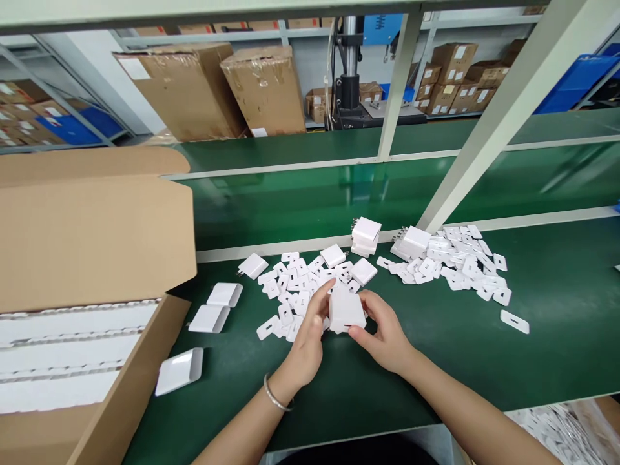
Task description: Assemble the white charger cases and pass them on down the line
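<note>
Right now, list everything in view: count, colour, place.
Block: one, white, between the hands
Slotted plates: many, white, two heaps
Pronged blocks: several, white, around the heaps
Hollow casings: three, white, left
Open box: one, brown, far left
Bench: one, green, underneath
Posts: two, pale, beyond the bench
Large cartons: two, brown, behind
Small cartons: many, brown, back shelves
Metal column: one, silver-black, behind
Loose pieces: many, white, lower right
Bracelet: one, silver, left wrist
Left hand: one, bare, block's left
Right hand: one, bare, block's right

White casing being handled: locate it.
In the head view, just right of centre, the white casing is between the left hand and right hand, by the left plate pile.
</note>
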The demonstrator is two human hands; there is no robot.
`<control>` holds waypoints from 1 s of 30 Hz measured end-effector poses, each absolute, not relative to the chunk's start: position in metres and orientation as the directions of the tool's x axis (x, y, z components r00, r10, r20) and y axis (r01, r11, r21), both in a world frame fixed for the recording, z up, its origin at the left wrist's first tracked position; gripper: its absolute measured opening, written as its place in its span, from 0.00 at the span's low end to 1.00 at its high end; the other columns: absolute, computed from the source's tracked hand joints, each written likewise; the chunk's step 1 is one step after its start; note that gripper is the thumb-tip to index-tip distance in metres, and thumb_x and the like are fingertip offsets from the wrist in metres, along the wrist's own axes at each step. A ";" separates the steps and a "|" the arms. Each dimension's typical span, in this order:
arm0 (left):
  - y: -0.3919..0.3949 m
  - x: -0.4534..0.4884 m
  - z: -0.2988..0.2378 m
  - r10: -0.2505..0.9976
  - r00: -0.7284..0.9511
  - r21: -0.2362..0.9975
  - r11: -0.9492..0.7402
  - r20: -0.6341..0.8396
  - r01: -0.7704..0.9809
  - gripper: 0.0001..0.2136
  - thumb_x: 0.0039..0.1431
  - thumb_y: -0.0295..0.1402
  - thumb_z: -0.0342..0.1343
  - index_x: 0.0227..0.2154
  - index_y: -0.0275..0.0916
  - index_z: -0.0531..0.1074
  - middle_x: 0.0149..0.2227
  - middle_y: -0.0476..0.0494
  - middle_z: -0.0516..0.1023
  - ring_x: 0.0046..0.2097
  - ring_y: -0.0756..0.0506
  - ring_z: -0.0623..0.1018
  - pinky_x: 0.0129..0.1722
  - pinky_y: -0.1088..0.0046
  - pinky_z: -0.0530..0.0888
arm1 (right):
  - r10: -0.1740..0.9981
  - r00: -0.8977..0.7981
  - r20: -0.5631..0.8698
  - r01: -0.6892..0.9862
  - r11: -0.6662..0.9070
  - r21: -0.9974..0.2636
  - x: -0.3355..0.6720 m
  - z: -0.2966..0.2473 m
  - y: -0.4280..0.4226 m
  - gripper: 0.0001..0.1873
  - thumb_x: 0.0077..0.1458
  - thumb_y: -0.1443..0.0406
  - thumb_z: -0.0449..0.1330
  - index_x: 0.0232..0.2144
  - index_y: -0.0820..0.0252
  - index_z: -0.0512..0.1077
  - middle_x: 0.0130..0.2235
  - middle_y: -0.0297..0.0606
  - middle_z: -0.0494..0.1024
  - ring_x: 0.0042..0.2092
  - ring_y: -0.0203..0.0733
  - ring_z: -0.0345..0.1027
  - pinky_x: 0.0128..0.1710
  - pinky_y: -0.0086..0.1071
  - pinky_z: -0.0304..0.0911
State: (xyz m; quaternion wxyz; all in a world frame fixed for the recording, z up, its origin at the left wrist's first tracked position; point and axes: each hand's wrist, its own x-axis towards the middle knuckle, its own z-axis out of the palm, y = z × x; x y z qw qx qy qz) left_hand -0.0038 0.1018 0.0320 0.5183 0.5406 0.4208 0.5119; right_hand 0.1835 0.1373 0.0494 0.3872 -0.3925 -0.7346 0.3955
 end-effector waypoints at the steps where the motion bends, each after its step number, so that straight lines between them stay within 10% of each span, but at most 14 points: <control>1: 0.102 -0.003 0.033 0.988 0.143 0.990 -0.028 0.049 -0.140 0.31 0.74 0.57 0.40 0.72 0.51 0.59 0.70 0.37 0.66 0.67 0.35 0.70 0.65 0.55 0.70 | 0.880 -0.388 0.274 0.275 0.394 -0.877 0.184 0.050 0.138 0.19 0.66 0.46 0.58 0.43 0.55 0.69 0.38 0.39 0.73 0.37 0.45 0.66 0.37 0.38 0.61; 9: 0.110 0.003 0.038 0.966 0.247 0.870 0.183 -0.073 -0.458 0.33 0.71 0.53 0.55 0.72 0.46 0.56 0.55 0.34 0.80 0.51 0.37 0.82 0.53 0.55 0.78 | 0.779 -0.452 0.434 0.497 0.624 -0.603 0.201 0.062 0.154 0.18 0.65 0.61 0.55 0.55 0.58 0.70 0.45 0.46 0.77 0.45 0.54 0.69 0.45 0.47 0.64; 19: 0.125 -0.008 0.046 1.000 0.008 0.861 0.002 0.002 -0.509 0.31 0.56 0.51 0.72 0.59 0.46 0.71 0.62 0.37 0.76 0.58 0.35 0.79 0.60 0.53 0.75 | 0.925 -0.158 0.345 0.957 0.230 -0.178 0.246 0.028 0.199 0.27 0.65 0.67 0.49 0.63 0.63 0.72 0.62 0.54 0.75 0.62 0.68 0.62 0.56 0.60 0.65; 30: 0.071 -0.122 0.099 0.888 -0.359 0.956 -0.241 0.287 0.169 0.27 0.59 0.42 0.68 0.58 0.40 0.68 0.57 0.34 0.77 0.54 0.37 0.79 0.51 0.60 0.78 | 0.860 -0.319 0.398 0.926 0.372 -0.062 0.260 0.018 0.218 0.24 0.65 0.62 0.49 0.50 0.67 0.81 0.48 0.55 0.83 0.45 0.64 0.71 0.48 0.55 0.69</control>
